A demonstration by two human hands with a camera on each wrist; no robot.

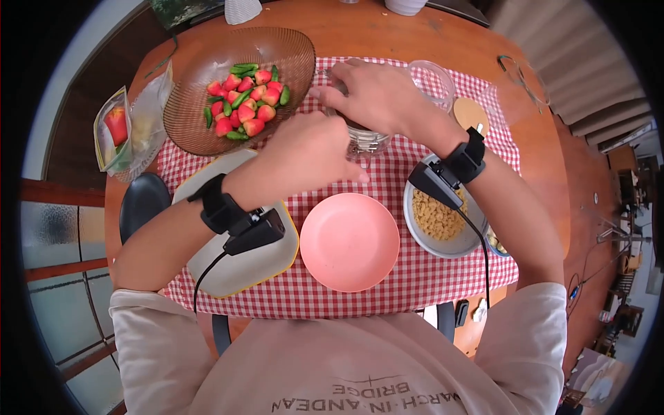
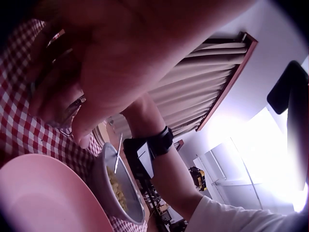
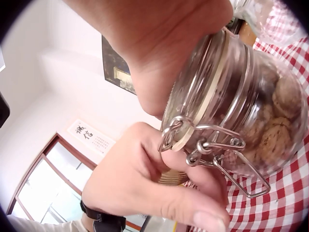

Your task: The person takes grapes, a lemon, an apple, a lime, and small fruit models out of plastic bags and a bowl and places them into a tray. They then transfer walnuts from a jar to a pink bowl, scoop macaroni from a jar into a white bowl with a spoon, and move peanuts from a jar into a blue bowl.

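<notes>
A clip-top glass jar (image 1: 369, 144) of walnuts (image 3: 276, 141) stands on the checked cloth, between both hands. My right hand (image 1: 377, 97) lies over its glass lid, fingers curling past the rim. At the jar's left side, my left hand (image 1: 297, 155) holds it with bent fingers, while the thumb points forward below the clasp. The wire clasp (image 3: 207, 145) faces my body, and its loop sticks out from the glass in the right wrist view. Part of the left fingers is hidden behind the jar. A pink plate (image 1: 350, 242) lies nearer to my body.
A ribbed amber bowl (image 1: 190, 97) with red fruits and green peppers is at the back left. On the left lies a yellow-rimmed white tray (image 1: 238, 277). A bowl (image 1: 415, 232) of small yellow pieces sits right, below a round wooden lid (image 1: 471, 115) and a clear container (image 1: 432, 72).
</notes>
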